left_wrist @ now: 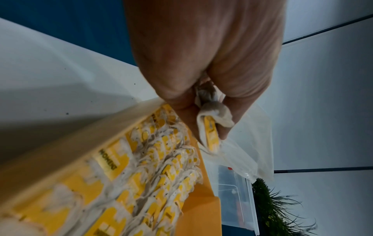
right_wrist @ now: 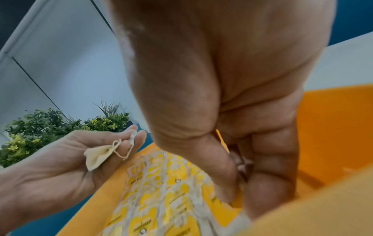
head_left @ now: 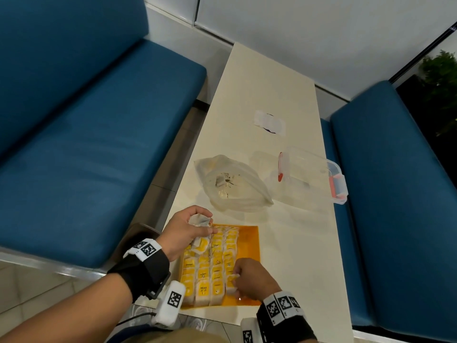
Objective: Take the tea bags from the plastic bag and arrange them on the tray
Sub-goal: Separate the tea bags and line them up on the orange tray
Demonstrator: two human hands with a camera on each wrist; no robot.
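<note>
Orange tray (head_left: 248, 243) is approx. two-thirds full, w/ tea bags (head_left: 212, 266) in tight overlapping rows. Risk: right hand (head_left: 249, 278), fingers curled and pinching a bag (head_left: 232, 280) down into the near row, could nudge neighbours out of line. Left hand (head_left: 184, 231) clutches a few spare bags (head_left: 200, 220) w/ loose strings; one may slip or snag. Plastic bag (head_left: 232, 184) lies open beyond the tray, nearly empty.

Orange tray (head_left: 248, 237), yellow-tagged tea bags (head_left: 217, 258), seemingly cream.
</note>
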